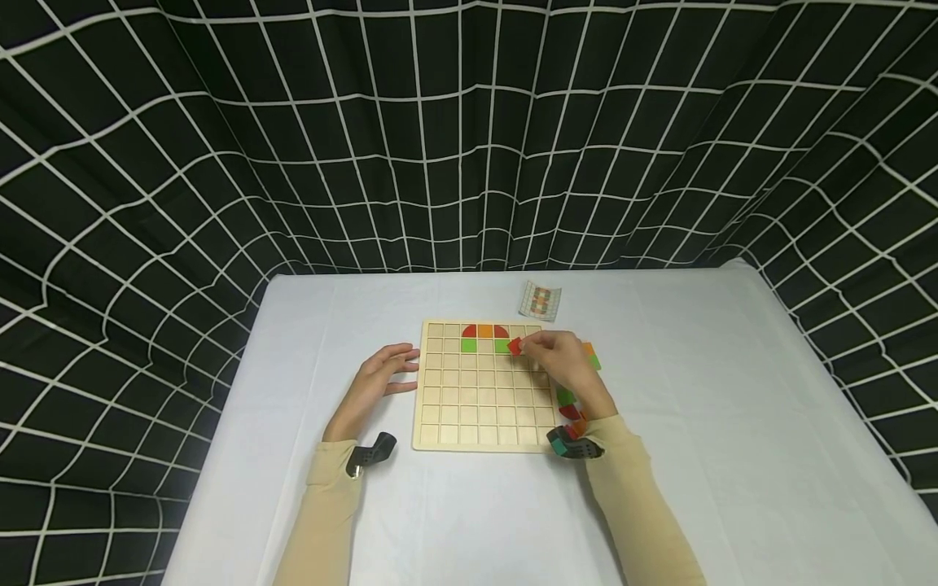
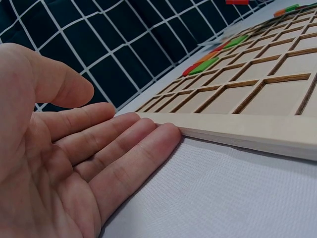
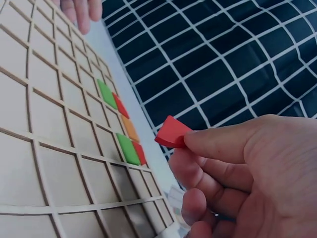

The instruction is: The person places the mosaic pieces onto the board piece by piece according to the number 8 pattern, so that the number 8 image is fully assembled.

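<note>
My right hand (image 1: 560, 358) pinches a red tile (image 3: 173, 132) between thumb and fingers, above the upper part of a wooden grid board (image 1: 487, 399). Two red round-edged tiles (image 1: 469, 332) with an orange square tile (image 1: 485, 331) between them sit in the board's far row. Green square tiles (image 1: 469, 346) lie in the row below, one under each red piece. At the board's left edge rests my left hand (image 1: 374, 384), palm turned inward. Its extended fingers (image 2: 143, 153) meet the wooden rim in the left wrist view and hold nothing.
Loose orange and green tiles (image 1: 591, 356) lie right of the board, with more green and red ones (image 1: 567, 397) partly hidden by the right arm. A small printed card (image 1: 540, 301) showing a coloured pattern lies behind the board on the white cloth (image 1: 352, 309).
</note>
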Motion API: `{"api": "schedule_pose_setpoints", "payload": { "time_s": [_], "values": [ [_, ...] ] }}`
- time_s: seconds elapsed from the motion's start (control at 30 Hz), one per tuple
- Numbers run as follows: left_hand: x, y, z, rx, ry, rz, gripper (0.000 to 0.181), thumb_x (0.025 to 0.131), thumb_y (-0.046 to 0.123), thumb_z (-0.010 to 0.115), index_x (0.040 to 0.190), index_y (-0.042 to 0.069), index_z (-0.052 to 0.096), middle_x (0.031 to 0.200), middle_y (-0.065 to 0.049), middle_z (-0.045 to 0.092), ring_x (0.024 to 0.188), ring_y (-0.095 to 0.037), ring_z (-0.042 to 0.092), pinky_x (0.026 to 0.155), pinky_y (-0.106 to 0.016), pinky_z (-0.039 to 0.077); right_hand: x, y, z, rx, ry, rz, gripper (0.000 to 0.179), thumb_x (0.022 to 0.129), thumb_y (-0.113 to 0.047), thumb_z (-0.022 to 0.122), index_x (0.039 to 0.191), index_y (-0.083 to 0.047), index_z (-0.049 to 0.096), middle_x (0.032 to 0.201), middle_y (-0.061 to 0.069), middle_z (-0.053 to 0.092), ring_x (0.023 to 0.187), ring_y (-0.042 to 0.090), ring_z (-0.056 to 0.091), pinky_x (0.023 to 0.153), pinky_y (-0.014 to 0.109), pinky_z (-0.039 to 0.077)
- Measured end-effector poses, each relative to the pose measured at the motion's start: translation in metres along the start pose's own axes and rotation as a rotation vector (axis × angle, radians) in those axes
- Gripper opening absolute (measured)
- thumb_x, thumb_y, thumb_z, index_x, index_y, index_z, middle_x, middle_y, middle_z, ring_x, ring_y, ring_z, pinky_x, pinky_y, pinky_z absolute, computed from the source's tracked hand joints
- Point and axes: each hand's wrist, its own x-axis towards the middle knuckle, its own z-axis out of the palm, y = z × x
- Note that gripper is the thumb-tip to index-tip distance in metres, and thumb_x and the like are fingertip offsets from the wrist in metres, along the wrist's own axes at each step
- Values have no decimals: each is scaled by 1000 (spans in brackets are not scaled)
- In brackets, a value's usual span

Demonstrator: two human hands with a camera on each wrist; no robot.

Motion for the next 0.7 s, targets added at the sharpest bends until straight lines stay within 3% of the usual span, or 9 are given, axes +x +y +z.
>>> {"api": "schedule_pose_setpoints", "payload": {
  "time_s": [0.17,0.4,0.57,0.7],
  "values": [
    [0,0,0,4,0,4,42,109,23,45,146,4,46,150,-16,52,133,-35,55,100,-38,62,0,1,7,-25,-7,27,28,102,-31,59,110,-9,75,98,10,69,58,15,46,49,22,38],
    [-1,0,0,-4,-1,4,41,109,22,45,146,4,46,150,-16,52,133,-35,55,99,-38,62,2,6,13,-92,-6,18,29,101,-33,59,111,-10,75,110,8,72,88,20,56,67,23,46],
    [-1,1,1,-3,-2,2,42,109,21,44,146,3,45,151,-16,51,133,-35,54,99,-37,62,2,8,18,-110,-8,16,27,99,-34,60,104,-13,76,111,6,72,94,21,57,78,27,49],
    [0,1,2,-2,1,0,42,109,21,44,146,3,46,150,-17,51,133,-35,55,99,-36,62,2,10,21,-120,-9,34,27,99,-36,60,104,-15,76,106,5,72,93,21,57,79,29,50]
  ]
}}
